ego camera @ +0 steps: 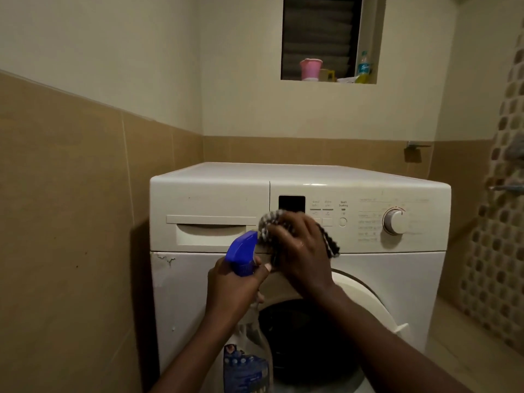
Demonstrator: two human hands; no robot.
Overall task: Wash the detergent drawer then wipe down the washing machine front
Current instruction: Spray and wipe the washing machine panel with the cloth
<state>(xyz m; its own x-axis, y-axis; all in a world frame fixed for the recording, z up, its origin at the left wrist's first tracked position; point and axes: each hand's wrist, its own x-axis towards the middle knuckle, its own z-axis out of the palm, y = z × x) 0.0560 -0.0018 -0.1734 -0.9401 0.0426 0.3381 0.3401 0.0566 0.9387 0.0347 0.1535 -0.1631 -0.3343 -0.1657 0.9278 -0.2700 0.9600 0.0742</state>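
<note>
White washing machine (397,279), detergent drawer (209,231) closed. The right hand (297,245) clutches a striped cloth (272,219) against the control panel (368,219) just beside the drawer; the left hand (235,287) grips a blue-headed spray bottle (241,251).

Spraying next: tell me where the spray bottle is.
Head view, left of centre: the left hand holds the spray bottle in front of the washing machine, its blue head by the detergent drawer's lower right corner.

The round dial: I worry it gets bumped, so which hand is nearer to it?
Right. The right hand, holding a cloth on the control panel, is left of the dial; the left hand, gripping the spray bottle, is farther left and lower.
</note>
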